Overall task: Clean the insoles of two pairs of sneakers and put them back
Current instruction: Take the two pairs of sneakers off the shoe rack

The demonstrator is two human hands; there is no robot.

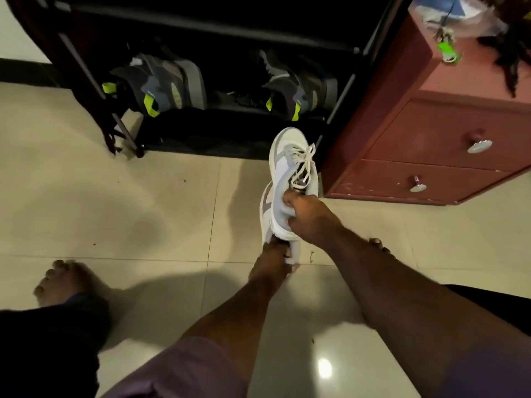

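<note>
My right hand [309,218] grips a white and grey sneaker [290,165] by its collar, toe pointing away toward the rack. Under and left of it is a second white sneaker [265,209] with a mauve side patch, which my left hand [271,261] holds at the heel end. Both are raised above the tiled floor. No insole shows. A dark grey sneaker with lime tabs [161,81] and its mate [296,90] stand on the lowest shelf of the black shoe rack [230,133].
A red-brown drawer chest [431,145] with round metal knobs stands at the right, close to the white sneaker's toe. My bare foot [61,282] rests on the cream floor tiles [143,211] at the left. Small specks of dirt dot the floor.
</note>
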